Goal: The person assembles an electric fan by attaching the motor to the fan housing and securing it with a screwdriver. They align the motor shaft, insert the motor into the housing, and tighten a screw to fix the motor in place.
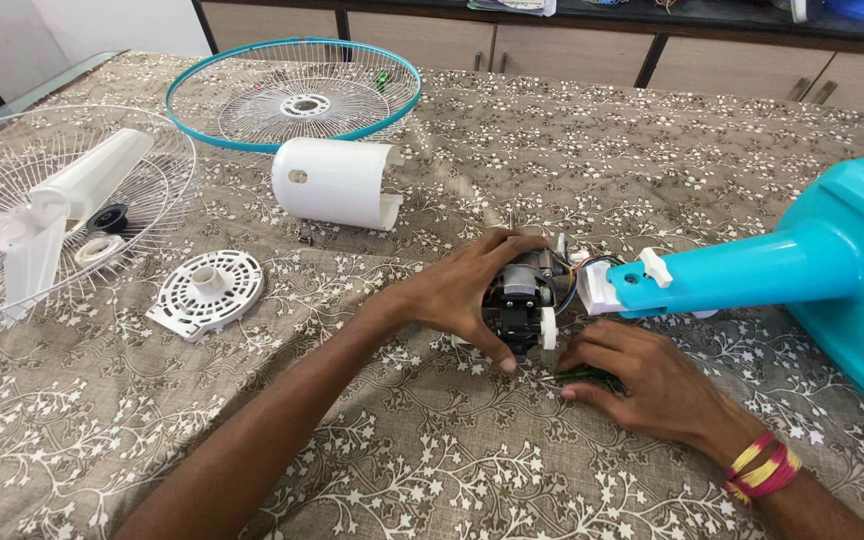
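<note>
Fan motor [522,290], a dark metal block with bare windings and coloured wires, sits near the middle of the bench [432,470], still joined to the turquoise fan stand [802,270] lying toward the right edge. By the left edge lie a white wire grille [152,200] holding the white fan blade [42,215], then a round vented plate [207,290], a white motor cover [337,182] and a turquoise-rimmed grille [292,95] toward the far edge. The left hand [462,290] is wrapped around the motor body. The right hand [642,375] lies curled flat below it, fingers on something dark I cannot identify. The motor looks dense, heavy and rigid; its wires look delicate, so the solid casing seems the safest hold.
</note>
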